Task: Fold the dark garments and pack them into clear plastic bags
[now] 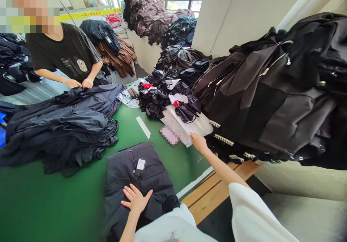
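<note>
Folded dark trousers [151,162] with a hang tag [140,166] lie on the green table near me. My left hand [136,199] rests flat on them, fingers spread. Further off to the right, my right hand [198,142] reaches to the near edge of a stack of clear plastic bags [202,124], its fingers closed at the corner of the top bag. Small black bundles with cords [154,95], some with white and red bits, sit on the far end of that stack.
Across the green table [32,198], another person [65,57] handles a heap of dark garments [73,122]. A white strip [143,127] lies mid-table. Dark jackets [257,101] are piled high at right, above a wooden bench [214,195]. More clothes [149,11] fill the window side.
</note>
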A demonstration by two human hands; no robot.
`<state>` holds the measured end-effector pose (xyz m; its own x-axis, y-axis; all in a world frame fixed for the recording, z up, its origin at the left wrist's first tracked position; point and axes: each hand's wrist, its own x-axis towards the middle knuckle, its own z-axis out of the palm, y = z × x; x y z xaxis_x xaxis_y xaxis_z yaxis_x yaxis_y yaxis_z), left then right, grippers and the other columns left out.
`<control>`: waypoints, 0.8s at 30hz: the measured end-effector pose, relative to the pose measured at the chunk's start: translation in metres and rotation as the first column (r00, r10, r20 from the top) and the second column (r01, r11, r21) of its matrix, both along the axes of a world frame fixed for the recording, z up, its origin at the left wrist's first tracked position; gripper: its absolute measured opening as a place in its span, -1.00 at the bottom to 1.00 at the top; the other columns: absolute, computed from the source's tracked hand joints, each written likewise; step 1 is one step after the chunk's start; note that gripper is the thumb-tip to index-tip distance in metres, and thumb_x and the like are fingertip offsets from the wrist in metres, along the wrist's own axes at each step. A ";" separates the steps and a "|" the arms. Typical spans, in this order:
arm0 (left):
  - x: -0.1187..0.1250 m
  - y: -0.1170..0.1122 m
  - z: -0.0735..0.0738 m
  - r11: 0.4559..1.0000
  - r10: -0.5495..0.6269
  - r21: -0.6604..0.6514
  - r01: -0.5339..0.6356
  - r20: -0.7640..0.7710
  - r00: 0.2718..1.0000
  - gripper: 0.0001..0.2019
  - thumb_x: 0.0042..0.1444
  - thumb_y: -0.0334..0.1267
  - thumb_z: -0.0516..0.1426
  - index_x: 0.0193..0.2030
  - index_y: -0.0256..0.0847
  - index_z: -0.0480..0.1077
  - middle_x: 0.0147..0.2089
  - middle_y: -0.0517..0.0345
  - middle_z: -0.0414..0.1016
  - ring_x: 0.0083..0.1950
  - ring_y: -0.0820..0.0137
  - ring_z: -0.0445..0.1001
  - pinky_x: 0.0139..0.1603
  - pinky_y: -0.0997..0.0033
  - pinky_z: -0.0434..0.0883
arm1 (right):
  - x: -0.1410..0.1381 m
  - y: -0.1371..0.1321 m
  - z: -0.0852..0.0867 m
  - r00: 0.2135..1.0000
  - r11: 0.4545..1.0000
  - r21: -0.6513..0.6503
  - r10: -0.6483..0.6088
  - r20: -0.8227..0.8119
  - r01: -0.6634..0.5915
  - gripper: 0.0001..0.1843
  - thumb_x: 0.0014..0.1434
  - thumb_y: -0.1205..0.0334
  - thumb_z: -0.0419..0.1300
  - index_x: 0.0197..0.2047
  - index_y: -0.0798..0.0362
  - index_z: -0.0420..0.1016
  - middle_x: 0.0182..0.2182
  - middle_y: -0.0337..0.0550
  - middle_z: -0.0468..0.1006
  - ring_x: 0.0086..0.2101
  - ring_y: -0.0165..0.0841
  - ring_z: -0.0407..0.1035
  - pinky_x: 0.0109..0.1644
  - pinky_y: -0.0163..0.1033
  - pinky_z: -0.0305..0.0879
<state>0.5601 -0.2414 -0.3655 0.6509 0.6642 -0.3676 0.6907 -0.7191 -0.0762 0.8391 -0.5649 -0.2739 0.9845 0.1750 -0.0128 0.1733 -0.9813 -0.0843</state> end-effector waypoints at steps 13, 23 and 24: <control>-0.002 0.002 0.000 1.000 0.007 -0.001 -0.007 -0.005 1.000 0.17 -0.15 0.38 -0.08 0.35 -0.62 -0.30 0.39 -0.51 -0.46 0.41 -0.09 -0.50 0.21 -0.38 -0.32 | 0.049 -0.016 0.124 0.952 0.965 0.072 -0.260 0.163 0.251 -0.60 0.29 0.15 -0.12 -0.16 0.13 0.50 -0.29 0.06 0.56 -0.33 -0.26 0.40 -0.32 -0.26 0.09; -0.004 0.002 -0.001 1.000 0.001 -0.013 -0.002 -0.043 0.999 0.16 -0.13 0.39 -0.10 0.36 -0.60 -0.31 0.40 -0.49 -0.49 0.41 -0.09 -0.52 0.21 -0.38 -0.27 | 0.047 0.025 0.249 0.898 0.976 0.212 -0.138 0.418 0.052 -0.66 0.22 0.23 -0.06 -0.18 0.10 0.53 -0.28 -0.01 0.59 -0.36 -0.28 0.38 -0.36 -0.28 0.06; -0.003 0.002 0.002 1.000 0.004 -0.026 -0.005 -0.049 0.999 0.16 -0.13 0.38 -0.08 0.36 -0.60 -0.31 0.40 -0.49 -0.50 0.41 -0.08 -0.53 0.21 -0.38 -0.27 | 0.038 0.027 0.262 0.885 0.974 0.226 -0.119 0.451 0.016 -0.67 0.22 0.24 -0.05 -0.19 0.10 0.53 -0.27 -0.02 0.59 -0.35 -0.29 0.39 -0.36 -0.28 0.09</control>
<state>0.5566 -0.2390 -0.3640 0.6286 0.6571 -0.4161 0.6901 -0.7180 -0.0913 0.8773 -0.5379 -0.0123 0.8795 0.0557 0.4725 0.1773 -0.9600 -0.2168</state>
